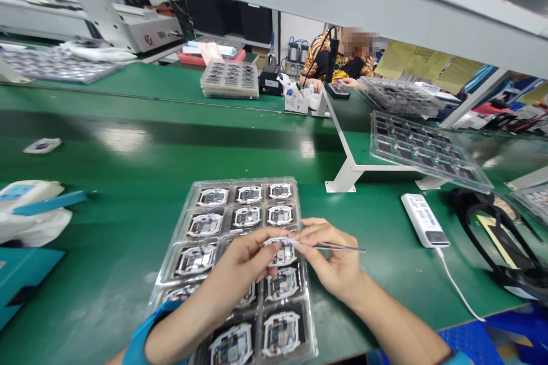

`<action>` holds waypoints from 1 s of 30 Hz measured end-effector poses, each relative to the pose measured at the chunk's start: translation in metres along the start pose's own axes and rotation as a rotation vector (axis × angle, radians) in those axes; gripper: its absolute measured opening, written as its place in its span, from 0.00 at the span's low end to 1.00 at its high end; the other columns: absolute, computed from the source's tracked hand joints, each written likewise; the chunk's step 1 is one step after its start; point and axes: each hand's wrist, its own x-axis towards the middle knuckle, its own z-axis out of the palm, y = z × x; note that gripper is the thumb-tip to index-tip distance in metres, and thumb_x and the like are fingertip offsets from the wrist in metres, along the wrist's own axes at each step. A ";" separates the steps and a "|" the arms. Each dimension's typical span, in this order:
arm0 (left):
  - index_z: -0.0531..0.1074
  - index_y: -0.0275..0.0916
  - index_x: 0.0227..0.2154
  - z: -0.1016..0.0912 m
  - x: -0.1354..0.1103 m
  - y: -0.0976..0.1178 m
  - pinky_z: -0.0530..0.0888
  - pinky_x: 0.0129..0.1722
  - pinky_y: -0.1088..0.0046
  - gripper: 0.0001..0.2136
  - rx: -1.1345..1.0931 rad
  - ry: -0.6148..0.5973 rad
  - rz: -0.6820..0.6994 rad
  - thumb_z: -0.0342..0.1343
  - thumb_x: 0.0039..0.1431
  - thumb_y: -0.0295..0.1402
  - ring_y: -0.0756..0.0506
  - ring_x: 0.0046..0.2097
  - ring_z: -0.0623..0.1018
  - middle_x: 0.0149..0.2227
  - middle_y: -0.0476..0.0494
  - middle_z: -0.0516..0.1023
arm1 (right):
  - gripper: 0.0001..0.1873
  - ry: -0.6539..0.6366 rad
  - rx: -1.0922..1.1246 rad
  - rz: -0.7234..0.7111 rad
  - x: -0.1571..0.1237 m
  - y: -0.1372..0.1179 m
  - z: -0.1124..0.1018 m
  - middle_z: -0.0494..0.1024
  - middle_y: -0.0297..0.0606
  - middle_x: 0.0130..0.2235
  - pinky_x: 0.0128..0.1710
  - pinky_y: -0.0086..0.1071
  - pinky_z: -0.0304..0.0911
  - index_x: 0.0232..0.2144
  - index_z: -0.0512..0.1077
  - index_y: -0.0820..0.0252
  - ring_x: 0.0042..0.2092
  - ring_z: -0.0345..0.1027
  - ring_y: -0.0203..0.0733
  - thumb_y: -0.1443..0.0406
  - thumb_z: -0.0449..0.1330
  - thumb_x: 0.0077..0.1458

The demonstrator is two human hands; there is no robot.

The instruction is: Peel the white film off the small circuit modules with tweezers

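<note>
A clear plastic tray (180, 228) lies on the green mat in front of me, its pockets holding several small white-framed circuit modules. My left hand (244, 262) pinches one such module (283, 251) just above the tray. My right hand (331, 256) grips metal tweezers (342, 248), fingers closed, with the tips touching the module's right edge. The tweezers' back end points right.
A white power bank (424, 220) with a cable lies right of the tray. A tilted white stand (349, 168) carries another clear tray (428, 151). Black cables (500, 239) lie at far right. Stacked trays (230, 78) and a seated person (342, 60) are across the bench. A teal box (21, 279) sits at left.
</note>
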 end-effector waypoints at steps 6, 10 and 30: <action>0.81 0.44 0.34 0.001 -0.001 0.004 0.68 0.31 0.75 0.12 -0.002 -0.004 -0.024 0.60 0.51 0.44 0.46 0.36 0.72 0.37 0.47 0.80 | 0.09 0.070 0.141 0.025 0.000 0.001 0.002 0.87 0.37 0.35 0.45 0.43 0.76 0.35 0.79 0.53 0.39 0.82 0.45 0.71 0.69 0.54; 0.79 0.43 0.37 0.001 -0.004 0.006 0.69 0.33 0.73 0.13 0.024 -0.038 -0.009 0.58 0.54 0.44 0.45 0.36 0.73 0.37 0.47 0.80 | 0.06 0.075 0.137 0.030 -0.001 0.004 0.003 0.87 0.36 0.33 0.48 0.44 0.75 0.33 0.79 0.53 0.37 0.82 0.45 0.70 0.70 0.53; 0.74 0.45 0.49 -0.062 -0.013 -0.046 0.69 0.57 0.52 0.14 0.811 0.239 0.584 0.55 0.61 0.38 0.33 0.55 0.73 0.50 0.40 0.79 | 0.07 0.148 0.382 0.313 -0.001 0.003 0.004 0.86 0.36 0.34 0.42 0.40 0.77 0.31 0.77 0.54 0.39 0.82 0.44 0.61 0.71 0.53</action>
